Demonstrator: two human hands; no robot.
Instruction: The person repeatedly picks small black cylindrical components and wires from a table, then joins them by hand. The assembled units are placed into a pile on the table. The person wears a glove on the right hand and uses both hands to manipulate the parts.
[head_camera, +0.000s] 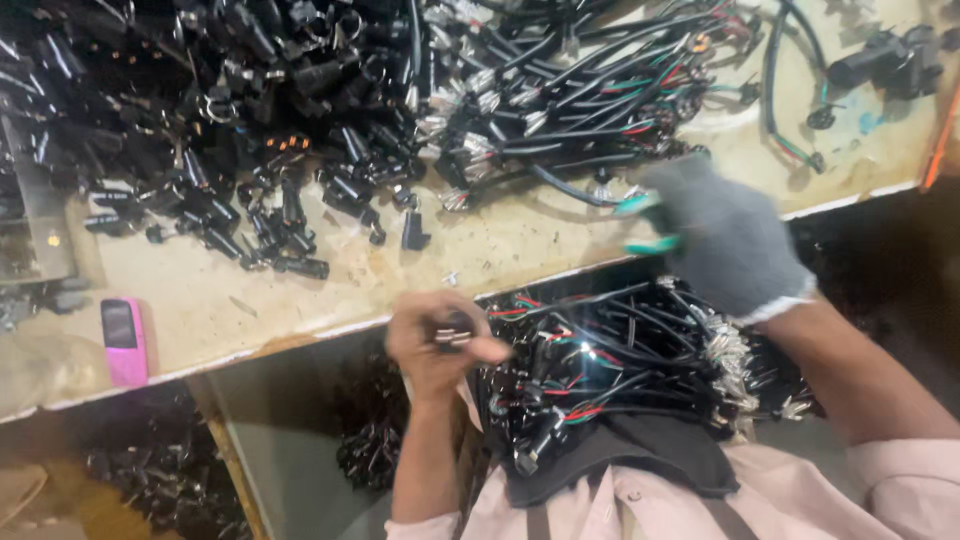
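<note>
My left hand (440, 340) is bare and closed around a small black connector part (455, 330), held just below the bench edge. My right hand (725, 235) wears a grey knit glove with green fingertips and reaches over the bench edge toward a bundle of black wire harnesses (580, 90) with red and green leads. Its fingers are spread near a loose black wire; nothing is visibly gripped. A second bundle of black harnesses (620, 370) lies on my lap over a dark cloth.
A large heap of black plastic connectors (220, 110) covers the bench's left half. A pink phone (125, 340) lies near the front left edge. More black parts (890, 60) sit at the far right. The worn bench top (500, 250) has a pale front edge.
</note>
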